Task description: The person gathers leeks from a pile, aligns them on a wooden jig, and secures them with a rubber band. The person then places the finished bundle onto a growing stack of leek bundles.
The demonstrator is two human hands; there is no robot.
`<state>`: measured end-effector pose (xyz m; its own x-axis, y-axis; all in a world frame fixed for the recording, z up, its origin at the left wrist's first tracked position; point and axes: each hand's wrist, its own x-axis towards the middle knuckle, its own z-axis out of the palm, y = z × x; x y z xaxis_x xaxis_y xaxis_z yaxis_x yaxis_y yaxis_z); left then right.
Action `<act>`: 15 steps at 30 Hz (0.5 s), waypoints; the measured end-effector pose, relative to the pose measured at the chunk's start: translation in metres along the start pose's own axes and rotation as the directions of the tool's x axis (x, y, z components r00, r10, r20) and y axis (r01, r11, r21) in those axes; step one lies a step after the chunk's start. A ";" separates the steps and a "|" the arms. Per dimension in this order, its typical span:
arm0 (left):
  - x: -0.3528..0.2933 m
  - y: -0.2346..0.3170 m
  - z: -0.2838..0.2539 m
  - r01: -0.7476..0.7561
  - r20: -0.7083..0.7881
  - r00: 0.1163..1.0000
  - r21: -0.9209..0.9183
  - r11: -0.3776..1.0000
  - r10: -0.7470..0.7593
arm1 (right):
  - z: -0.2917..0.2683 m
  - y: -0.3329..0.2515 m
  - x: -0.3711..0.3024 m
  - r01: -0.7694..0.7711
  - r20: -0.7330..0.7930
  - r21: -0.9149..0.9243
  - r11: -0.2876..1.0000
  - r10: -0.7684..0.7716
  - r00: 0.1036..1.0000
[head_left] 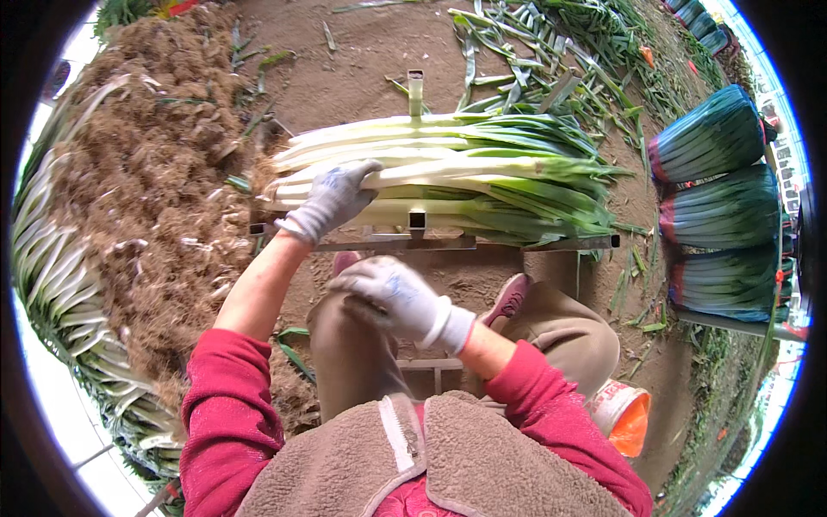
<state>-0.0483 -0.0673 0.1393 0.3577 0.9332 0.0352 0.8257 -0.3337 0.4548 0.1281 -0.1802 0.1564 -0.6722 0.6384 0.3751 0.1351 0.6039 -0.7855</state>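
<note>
The left hand [332, 200], in a pale knit glove, lay flat on the white stalk ends of a stack of leeks [448, 177], its fingers spread over the top stalks and only loosely curled, pressing rather than gripping. The right hand [392, 297], gloved the same way, hung above the person's knee, apart from the leeks; its fingers were bent inward, and whether anything lay inside them could not be told. The leeks lay on their sides in a tidy pile, white ends toward the left hand and green leaves fanning toward the right, resting in a low metal frame [417, 226] whose upright posts stood at the near and far sides of the pile. Below the frame, the person's shoe [508, 299] rested on bare soil, between the tan trouser legs. An orange and white bucket [624, 416] stood just beside the right thigh. To the left of the frame spread a wide heap of brown roots and trimmings [146, 172], and beyond it, along the left rim, a long row of untrimmed leeks [60, 293] lay side by side. Cut green leaves [534, 60] were scattered over the ground beyond the frame. At the right, three tied bundles of leeks [719, 211] lay stacked one next to another, well apart from both hands.
</note>
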 end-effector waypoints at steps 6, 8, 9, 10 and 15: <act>-0.017 -0.031 0.021 -0.175 -0.153 0.971 0.074 0.982 0.184 | -0.089 0.076 0.010 -0.144 -0.067 -0.420 0.896 0.128 0.990; -0.019 -0.030 0.018 -0.140 -0.142 0.977 0.139 0.980 0.160 | -0.105 0.098 0.014 -0.178 -0.072 -0.580 0.795 0.168 0.983; -0.020 -0.029 0.016 -0.127 -0.129 0.981 0.152 0.980 0.147 | -0.111 0.108 0.015 -0.185 -0.061 -0.659 0.729 0.194 0.979; -0.020 -0.027 0.015 -0.120 -0.118 0.983 0.166 0.979 0.141 | -0.120 0.117 0.013 -0.159 -0.022 -0.683 0.713 0.197 0.980; -0.018 -0.025 0.014 -0.143 -0.175 0.968 0.207 0.968 0.180 | -0.154 0.147 -0.010 -0.179 -0.007 -0.754 0.632 0.265 0.964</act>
<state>-0.0694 -0.0780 0.1153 0.4185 0.8666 0.2717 0.8384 -0.4837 0.2512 0.2673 -0.0243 0.1128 -0.6070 0.7789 0.1574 0.7549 0.6271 -0.1920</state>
